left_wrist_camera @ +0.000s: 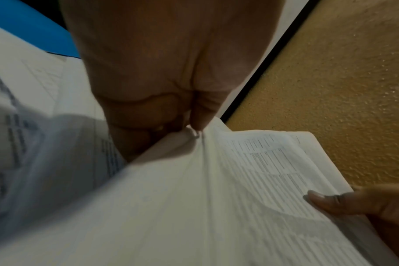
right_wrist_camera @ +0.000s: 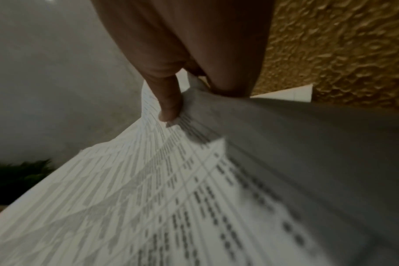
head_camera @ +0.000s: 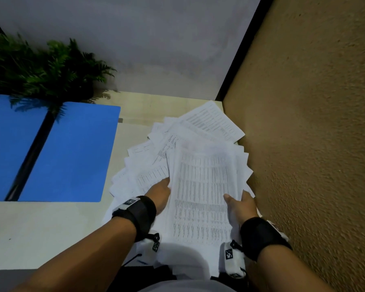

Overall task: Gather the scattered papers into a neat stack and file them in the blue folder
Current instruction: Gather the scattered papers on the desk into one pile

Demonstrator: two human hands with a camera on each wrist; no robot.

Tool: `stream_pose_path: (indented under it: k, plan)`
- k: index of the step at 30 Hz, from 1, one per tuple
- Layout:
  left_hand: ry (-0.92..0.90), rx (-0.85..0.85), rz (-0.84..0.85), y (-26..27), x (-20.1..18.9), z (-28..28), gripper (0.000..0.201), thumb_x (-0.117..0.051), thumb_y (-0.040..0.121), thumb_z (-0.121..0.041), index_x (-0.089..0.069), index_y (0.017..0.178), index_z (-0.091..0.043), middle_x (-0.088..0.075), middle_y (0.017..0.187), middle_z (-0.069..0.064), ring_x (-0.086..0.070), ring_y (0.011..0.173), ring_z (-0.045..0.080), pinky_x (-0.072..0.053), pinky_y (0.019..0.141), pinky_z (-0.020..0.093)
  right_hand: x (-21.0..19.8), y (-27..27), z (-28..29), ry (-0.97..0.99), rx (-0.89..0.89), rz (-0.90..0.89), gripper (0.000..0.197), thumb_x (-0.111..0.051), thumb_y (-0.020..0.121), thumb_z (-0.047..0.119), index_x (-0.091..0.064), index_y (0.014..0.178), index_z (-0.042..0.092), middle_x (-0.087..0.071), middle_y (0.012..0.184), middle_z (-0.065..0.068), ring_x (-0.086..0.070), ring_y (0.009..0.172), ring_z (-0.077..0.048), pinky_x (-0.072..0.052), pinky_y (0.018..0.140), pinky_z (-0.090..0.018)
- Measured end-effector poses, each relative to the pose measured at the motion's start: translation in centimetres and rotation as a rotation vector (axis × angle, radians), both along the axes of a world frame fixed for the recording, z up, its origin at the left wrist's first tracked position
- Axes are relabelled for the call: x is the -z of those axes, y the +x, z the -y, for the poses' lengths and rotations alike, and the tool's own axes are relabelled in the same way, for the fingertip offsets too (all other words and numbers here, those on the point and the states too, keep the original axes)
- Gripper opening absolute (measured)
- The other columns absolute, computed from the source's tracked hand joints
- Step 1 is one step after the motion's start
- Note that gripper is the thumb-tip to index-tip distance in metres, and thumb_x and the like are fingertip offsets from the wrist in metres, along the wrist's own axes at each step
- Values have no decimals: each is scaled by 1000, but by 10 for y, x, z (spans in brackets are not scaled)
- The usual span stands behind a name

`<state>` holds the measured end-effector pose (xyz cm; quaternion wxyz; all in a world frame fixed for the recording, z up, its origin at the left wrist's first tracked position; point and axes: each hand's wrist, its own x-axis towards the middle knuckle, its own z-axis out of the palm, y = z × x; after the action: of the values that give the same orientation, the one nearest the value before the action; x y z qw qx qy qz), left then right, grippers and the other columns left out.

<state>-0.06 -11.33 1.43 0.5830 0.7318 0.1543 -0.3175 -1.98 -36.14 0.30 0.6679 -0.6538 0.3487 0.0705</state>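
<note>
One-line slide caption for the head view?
Both hands, left and right, grip fanned papers beside the open blue folder.

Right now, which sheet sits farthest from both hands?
The sheet of paper at the fan's far tip, beside the brown wall; the others overlap nearer the left hand and right hand.

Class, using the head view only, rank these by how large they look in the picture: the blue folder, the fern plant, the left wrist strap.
1. blue folder, cut off by the frame's left edge
2. fern plant, also cut off at the left
3. left wrist strap; it looks smallest though it is nearest the camera
</note>
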Motion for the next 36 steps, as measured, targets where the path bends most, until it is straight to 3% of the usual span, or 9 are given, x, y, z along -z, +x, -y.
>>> stream_pose_path:
  k: [3, 8, 13, 17, 22, 27, 30, 33, 36]
  plan:
    - [-79, -159, -21, -5, -8, 6, 78, -49, 88, -61, -20, 151, -25, -34, 153, -4, -30, 144, 24, -26, 117, 45, 1, 3, -8, -37, -97, 93, 31, -59, 90, 0, -65, 110, 23, -70, 115, -9, -64, 111, -31, -48, 101, -48]
    - [61, -306, 69, -17, -12, 2, 57, -71, 84, -11, -44, 134, -7, -57, 128, 2, -56, 117, 25, -45, 92, 29, -28, 12, -30, 81, -170, 151, 36, -59, 89, -6, -64, 119, 15, -69, 116, -12, -65, 110, -30, -50, 98, -43]
    - [212, -585, 8, -27, -10, -44, 46, -60, 92, -10, -48, 136, -2, -55, 133, 9, -57, 113, 33, -40, 89, 28, -33, 21, -31, -141, -156, 133, 58, -66, 88, 1, -41, 138, 14, -54, 124, -11, -55, 109, -21, -50, 78, -17]
    - [270, -582, -54, -37, 5, -62, 43, -60, 91, -13, -53, 132, -5, -62, 126, 18, -61, 109, 37, -50, 90, 37, -9, 16, -36, -519, -311, -134, 55, -68, 86, 19, -44, 135, 7, -51, 127, -11, -53, 120, -29, -43, 103, -34]
    - [188, -585, -49, -42, 15, -55, 40, -61, 90, -14, -56, 129, -8, -64, 125, 15, -63, 106, 35, -52, 90, 39, -2, 16, -47, -377, -512, -160, 44, -58, 94, 16, -46, 136, 9, -55, 127, -13, -52, 108, -22, -41, 103, -33]
    - [145, -632, -11, -42, 10, -54, 35, -60, 91, -7, -54, 124, -1, -62, 114, 14, -58, 90, 28, -46, 77, 29, -10, 25, -33, -911, -337, -224, 61, -72, 82, 19, -45, 136, 14, -45, 135, -16, -43, 126, -35, -38, 101, -51]
    - [58, -696, 26, -40, 10, -50, 20, -65, 84, -2, -61, 100, -12, -65, 111, 13, -65, 91, 30, -54, 86, 38, 1, 25, -16, -678, -384, -209, 68, -70, 85, 19, -36, 143, 11, -48, 138, -15, -47, 127, -34, -40, 107, -46]
    - [28, -827, -10, -37, 15, -49, 20, -70, 73, -9, -61, 80, -26, -65, 106, 12, -69, 87, 33, -58, 81, 52, 7, 17, -16, -372, -307, -104, 29, -47, 97, 3, -52, 125, 12, -57, 120, -4, -56, 105, -22, -43, 96, -30]
    - [11, -805, -29, -37, 22, -53, 21, -67, 75, -17, -63, 92, -29, -67, 113, 7, -69, 92, 31, -57, 84, 52, 16, 11, -21, -296, -344, -80, 24, -40, 97, -5, -61, 105, 4, -61, 107, -3, -57, 96, -18, -42, 92, -27]
